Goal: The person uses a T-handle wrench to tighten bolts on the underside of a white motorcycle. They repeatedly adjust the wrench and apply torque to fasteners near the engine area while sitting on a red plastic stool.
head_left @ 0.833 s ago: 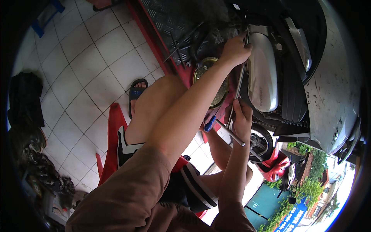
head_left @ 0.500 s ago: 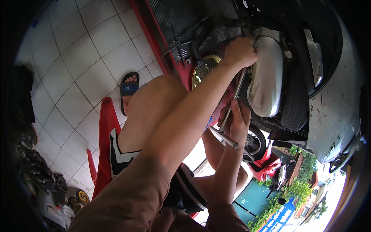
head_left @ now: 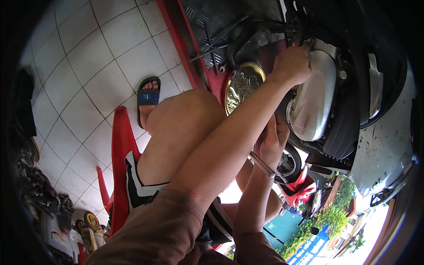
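Observation:
My left hand [head_left: 291,65] is closed beside the upper end of a silver engine cover [head_left: 313,99] on a motorcycle. Its fingertips are turned away, so what they grip is hidden. Lower down, my right hand [head_left: 274,139] wraps round a T-handle wrench. The crossbar of this T-handle wrench [head_left: 262,164] sticks out beside the right wrist, while my left forearm covers most of the shaft. Left of the engine lies a round gold tray [head_left: 228,96] with an ornate, shiny surface.
Long metal bars [head_left: 213,52] and a spanner [head_left: 222,69] lie near the tray, inside the red edge [head_left: 187,48] of a checker-plate platform. A red plastic seat [head_left: 121,145] is by my leg. Beyond my right hand are a wheel [head_left: 289,163] and a red motorbike [head_left: 300,187].
The view has shifted, so the motorcycle and tray sit lower and further right. The wrench's shaft, seen between my hands before, is now mostly behind my left forearm. Both hands remain closed.

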The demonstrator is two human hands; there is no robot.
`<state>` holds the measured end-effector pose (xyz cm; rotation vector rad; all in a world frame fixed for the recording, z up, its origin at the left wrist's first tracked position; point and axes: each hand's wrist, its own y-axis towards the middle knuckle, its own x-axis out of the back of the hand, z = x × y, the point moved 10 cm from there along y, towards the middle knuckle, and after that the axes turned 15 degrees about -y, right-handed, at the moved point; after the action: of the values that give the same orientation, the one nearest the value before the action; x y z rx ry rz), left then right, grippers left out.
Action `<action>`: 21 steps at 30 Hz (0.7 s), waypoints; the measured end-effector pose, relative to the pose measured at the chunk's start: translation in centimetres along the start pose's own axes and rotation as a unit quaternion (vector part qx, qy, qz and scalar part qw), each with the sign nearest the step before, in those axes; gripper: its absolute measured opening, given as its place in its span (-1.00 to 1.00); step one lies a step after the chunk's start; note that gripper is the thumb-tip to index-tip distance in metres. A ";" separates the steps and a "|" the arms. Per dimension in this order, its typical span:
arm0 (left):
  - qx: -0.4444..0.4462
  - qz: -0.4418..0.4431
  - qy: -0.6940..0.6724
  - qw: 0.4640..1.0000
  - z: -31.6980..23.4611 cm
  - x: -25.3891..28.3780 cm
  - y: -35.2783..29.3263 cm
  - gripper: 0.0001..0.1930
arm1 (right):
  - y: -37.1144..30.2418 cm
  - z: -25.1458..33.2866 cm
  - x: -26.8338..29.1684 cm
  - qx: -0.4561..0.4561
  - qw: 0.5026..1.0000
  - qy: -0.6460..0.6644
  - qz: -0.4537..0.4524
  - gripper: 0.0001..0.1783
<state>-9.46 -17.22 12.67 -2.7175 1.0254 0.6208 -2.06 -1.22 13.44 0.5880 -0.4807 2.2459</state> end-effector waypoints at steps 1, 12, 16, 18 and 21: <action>0.001 0.000 -0.002 1.000 0.0 0.1 0.0 -0.49 | 0.0 -0.1 0.0 -0.005 1.000 0.007 -0.005 -0.74; -0.025 -0.023 -0.047 0.998 -0.1 0.3 0.1 -0.45 | -0.2 -0.5 -0.2 -0.012 0.999 0.038 0.002 -0.75; -0.082 -0.041 -0.057 0.994 -0.6 0.3 0.5 -0.42 | -0.1 0.5 -0.8 -0.010 0.998 0.063 0.004 -0.77; -0.077 -0.029 -0.055 0.995 -0.5 0.1 0.6 -0.42 | -0.1 0.7 -0.8 -0.017 0.998 0.064 0.001 -0.77; -0.058 -0.019 -0.049 0.997 -0.3 -0.1 0.7 -0.42 | 0.1 0.1 -0.1 -0.008 1.000 0.007 0.002 -0.76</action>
<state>-9.88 -17.78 12.92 -2.7658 0.9406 0.8219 -1.98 -1.40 13.45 0.5641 -0.4922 2.2458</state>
